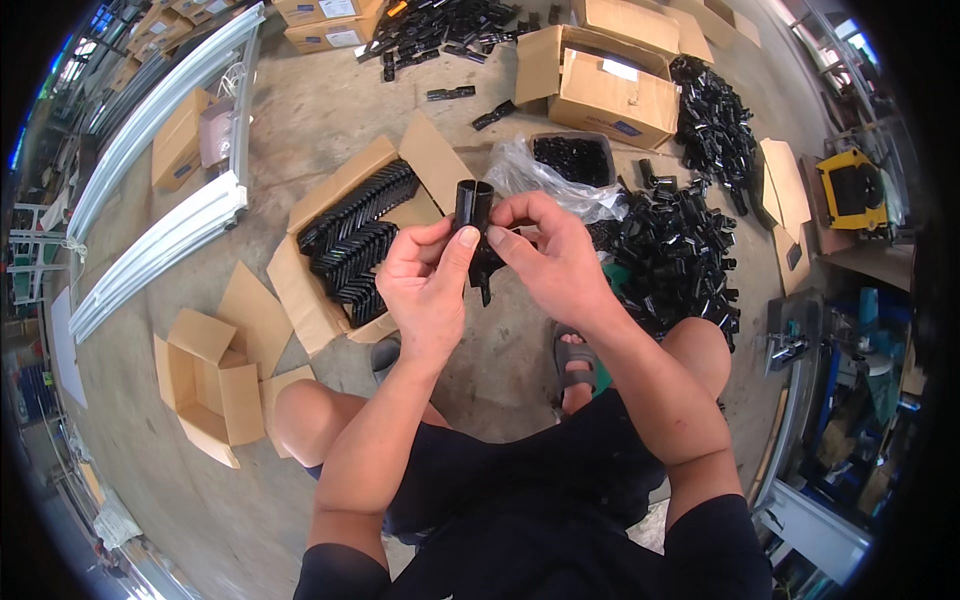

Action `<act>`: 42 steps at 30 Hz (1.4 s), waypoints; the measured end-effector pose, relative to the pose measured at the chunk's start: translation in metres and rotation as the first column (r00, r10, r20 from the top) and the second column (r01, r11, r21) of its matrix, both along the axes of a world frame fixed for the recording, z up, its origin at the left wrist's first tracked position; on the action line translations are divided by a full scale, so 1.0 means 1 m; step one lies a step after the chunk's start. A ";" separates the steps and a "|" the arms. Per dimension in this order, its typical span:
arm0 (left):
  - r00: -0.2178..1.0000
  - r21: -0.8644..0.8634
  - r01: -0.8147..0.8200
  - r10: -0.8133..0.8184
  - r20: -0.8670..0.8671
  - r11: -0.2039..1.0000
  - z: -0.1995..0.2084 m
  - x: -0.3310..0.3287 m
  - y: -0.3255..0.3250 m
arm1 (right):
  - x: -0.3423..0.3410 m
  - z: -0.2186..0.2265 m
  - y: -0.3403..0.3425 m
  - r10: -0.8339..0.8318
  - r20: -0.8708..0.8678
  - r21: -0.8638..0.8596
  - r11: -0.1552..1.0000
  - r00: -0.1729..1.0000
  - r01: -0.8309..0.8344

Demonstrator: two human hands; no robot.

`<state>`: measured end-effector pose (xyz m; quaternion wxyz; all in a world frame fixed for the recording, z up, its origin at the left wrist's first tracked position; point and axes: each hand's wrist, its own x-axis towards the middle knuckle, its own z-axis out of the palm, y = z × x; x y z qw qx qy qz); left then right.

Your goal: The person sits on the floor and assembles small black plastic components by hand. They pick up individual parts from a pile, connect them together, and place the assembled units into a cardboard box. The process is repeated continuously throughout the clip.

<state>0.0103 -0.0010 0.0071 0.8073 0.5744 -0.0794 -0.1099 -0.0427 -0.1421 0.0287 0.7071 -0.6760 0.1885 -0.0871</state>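
Note:
A black plastic tubular fitting [474, 203] stands upright in front of me, its open end facing up. My left hand [424, 287] is closed around its left side, thumb across the tube. At its right side, the thumb and fingers of my right hand [556, 262] are pinched together; whatever is between them is too small or hidden to name. Left of my hands, an open carton [292, 282] holds rows of stacked black fittings [350, 240]. Loose black fittings [685, 265] form a heap by my right knee.
Beyond my hands sit a clear plastic bag [535, 180] and a bin of small black pieces [570, 155]. An open carton [615, 98] stands behind them. More fittings [440, 30] lie at the far side. White rails [165, 250] and an open carton [215, 390] are left.

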 end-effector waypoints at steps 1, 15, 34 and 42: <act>1.000 -0.003 -0.001 0.001 0.005 1.000 -0.001 0.000 0.000 | 0.000 0.000 -0.001 0.018 0.003 -0.065 0.998 1.000 -0.018; 0.999 -0.055 -0.037 0.037 0.006 0.998 -0.001 0.002 0.001 | 0.007 -0.013 0.006 -0.026 0.215 -0.133 0.989 0.976 0.056; 1.000 -0.051 -0.019 0.020 0.009 0.999 -0.012 0.003 0.008 | -0.006 0.006 0.007 -0.014 0.223 -0.340 0.936 0.975 0.091; 0.998 0.009 -0.005 0.004 0.069 1.000 -0.010 0.001 0.007 | -0.006 -0.003 0.010 -0.019 0.191 -0.394 0.914 0.981 0.094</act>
